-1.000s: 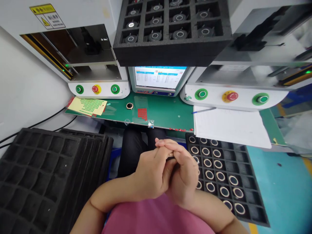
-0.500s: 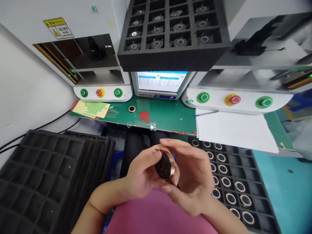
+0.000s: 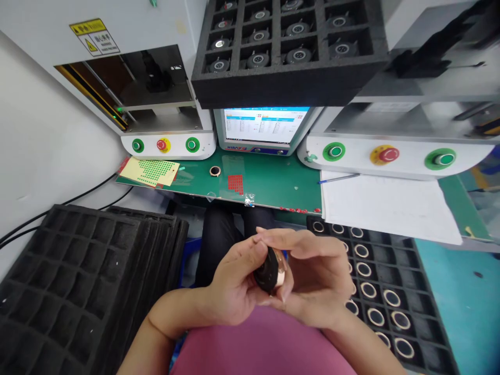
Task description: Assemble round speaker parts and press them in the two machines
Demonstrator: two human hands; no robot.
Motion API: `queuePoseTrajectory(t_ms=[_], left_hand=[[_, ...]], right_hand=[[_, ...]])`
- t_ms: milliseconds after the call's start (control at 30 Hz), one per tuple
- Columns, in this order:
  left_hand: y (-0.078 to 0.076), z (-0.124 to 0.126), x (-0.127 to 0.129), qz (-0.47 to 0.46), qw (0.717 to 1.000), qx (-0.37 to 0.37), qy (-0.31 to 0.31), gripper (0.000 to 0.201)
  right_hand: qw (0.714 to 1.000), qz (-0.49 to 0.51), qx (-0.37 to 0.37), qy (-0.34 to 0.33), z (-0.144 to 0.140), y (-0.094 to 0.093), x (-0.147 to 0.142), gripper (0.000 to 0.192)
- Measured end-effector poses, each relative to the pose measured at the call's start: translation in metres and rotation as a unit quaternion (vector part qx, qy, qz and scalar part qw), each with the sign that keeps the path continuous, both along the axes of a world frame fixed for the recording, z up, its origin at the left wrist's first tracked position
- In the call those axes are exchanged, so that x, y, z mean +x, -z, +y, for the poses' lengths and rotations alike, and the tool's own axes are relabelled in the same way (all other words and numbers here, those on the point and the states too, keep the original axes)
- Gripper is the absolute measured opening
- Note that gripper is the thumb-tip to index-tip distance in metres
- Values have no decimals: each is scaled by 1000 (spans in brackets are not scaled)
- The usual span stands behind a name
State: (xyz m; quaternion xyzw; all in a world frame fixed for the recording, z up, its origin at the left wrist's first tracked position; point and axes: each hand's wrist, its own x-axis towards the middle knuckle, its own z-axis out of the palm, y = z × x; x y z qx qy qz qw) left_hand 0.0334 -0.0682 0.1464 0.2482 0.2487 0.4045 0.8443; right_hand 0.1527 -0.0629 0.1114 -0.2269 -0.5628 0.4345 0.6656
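A small round part (image 3: 273,269), black with a rose-gold rim, is held on edge in front of my chest by both hands. My left hand (image 3: 234,281) grips it from the left, thumb and fingers around the black side. From the right, my right hand (image 3: 316,276) cups the part, fingers arched over its rim. To my right lies a black foam tray (image 3: 390,271) with several ringed parts in its cells.
A stack of empty black foam trays (image 3: 78,281) sits at my left. Ahead are a green mat (image 3: 273,182), a loose ring (image 3: 215,171), sticker sheets (image 3: 150,172), white paper (image 3: 390,205), a screen (image 3: 265,125), two machines with buttons, and a filled foam tray (image 3: 289,78) above.
My clasped hands opened to show the round part, then turned it from face-on to edge-on. The view shifted slightly.
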Motion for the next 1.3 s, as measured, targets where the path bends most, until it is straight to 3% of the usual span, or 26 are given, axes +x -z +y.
queuePoseTrajectory(t_ms=[167,400,600,700,767,800,833,867,900,933,967,1100,1300], left_hand=[[0,1,-1,-9,1000,8,15,45],[10,2,-3,-18,1000,-7,0,47],[19,15,-4,-20,999,0,-36,45],[28,23,-5,8,1000,0,4,51],[39,33,-11,76,996,48,30,62],[46,41,-15,159,982,99,28,66],[55,52,-22,273,948,160,11,65],[64,66,-30,395,892,218,-16,59],[74,83,-40,530,804,265,-42,49],[84,100,-51,604,744,276,-70,39],[93,118,-63,639,711,277,-93,31],[124,175,-103,710,637,282,-105,29],[142,206,-123,761,566,316,-22,31]], right_hand=[[998,9,-23,-60,2,-1,1,45],[998,-41,-16,-49,10,1,0,39],[996,-76,39,-19,19,9,-7,51],[998,-60,17,23,19,15,-12,47],[997,-47,-7,68,21,28,-9,43],[994,-52,-28,97,25,37,-5,40],[988,-67,-56,130,30,49,1,38],[979,-87,-85,163,38,63,9,38],[966,-117,-117,199,49,79,17,37],[956,-140,-133,220,62,94,25,38],[950,-159,-136,230,78,110,31,38],[932,-266,-120,213,140,156,43,31],[900,-389,-100,170,197,183,37,27]])
